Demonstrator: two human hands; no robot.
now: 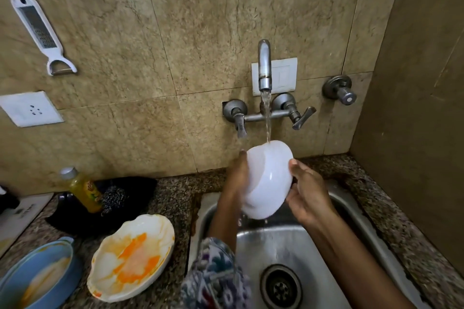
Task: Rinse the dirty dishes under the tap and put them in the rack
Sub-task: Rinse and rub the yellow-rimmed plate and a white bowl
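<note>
I hold a white bowl [267, 178] on its side above the steel sink [326, 258], its outer wall facing me. Water runs from the wall tap [264, 65] onto the bowl's top edge. My left hand [237, 175] grips the bowl's left side and my right hand [305, 190] grips its right side. A white shell-shaped dish [133, 258] smeared with orange sauce lies on the counter left of the sink. A blue dish [37, 276] with pale residue sits at the bottom left. No rack is in view.
Tap levers [301, 115] stick out from the wall behind the bowl, with a separate valve [341, 90] to the right. A yellow soap bottle [82, 190] and a scrubber [114, 199] rest on a dark cloth. A grater-peeler [40, 32] hangs on the tiled wall.
</note>
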